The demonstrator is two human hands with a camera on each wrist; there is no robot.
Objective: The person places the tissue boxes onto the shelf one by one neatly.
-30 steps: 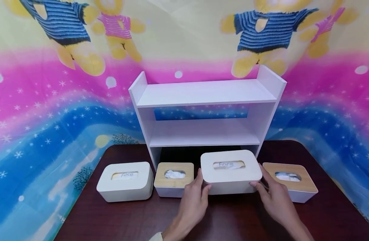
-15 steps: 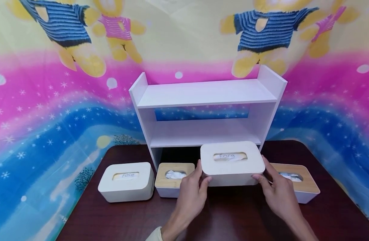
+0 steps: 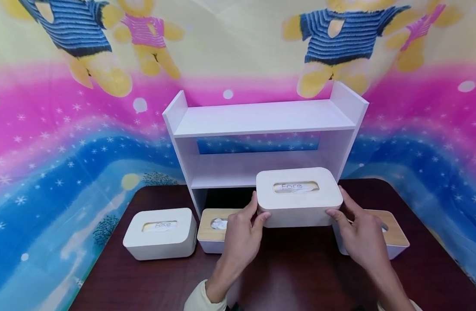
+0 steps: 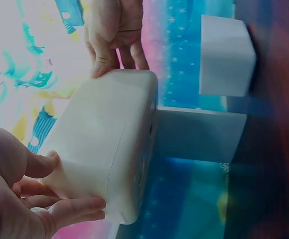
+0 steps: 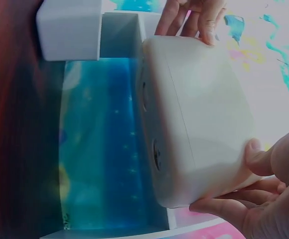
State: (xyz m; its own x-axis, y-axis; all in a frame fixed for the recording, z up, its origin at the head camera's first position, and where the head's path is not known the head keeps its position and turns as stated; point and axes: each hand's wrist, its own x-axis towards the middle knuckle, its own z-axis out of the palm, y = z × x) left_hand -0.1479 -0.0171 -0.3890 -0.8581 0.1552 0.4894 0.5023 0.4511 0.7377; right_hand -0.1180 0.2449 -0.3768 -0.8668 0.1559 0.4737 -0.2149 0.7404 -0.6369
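A cream tissue box [image 3: 300,217] with "Face" written in its top slot is held up in front of the white shelf [image 3: 261,119]. My left hand [image 3: 241,237] grips its left end, thumb on the front side. At the opposite end my right hand [image 3: 363,238] grips it the same way. The left wrist view shows the box's pale underside [image 4: 97,124] facing that camera, between both hands. In the right wrist view, the tissue box [image 5: 209,114] has the right-hand fingers [image 5: 226,209] curled against its near end.
Another cream tissue box [image 3: 160,248] labelled "Face" sits at the table's left. Two wood-topped tissue boxes, the left one [image 3: 211,246] and the right one [image 3: 395,233], stand partly behind the hands. All rest on the dark table [image 3: 292,272]; a printed cloth [image 3: 47,216] hangs behind.
Both hands have raised the cream tissue box from near table height to about the middle shelf's front edge. The hands now cover more of the wood-topped boxes.
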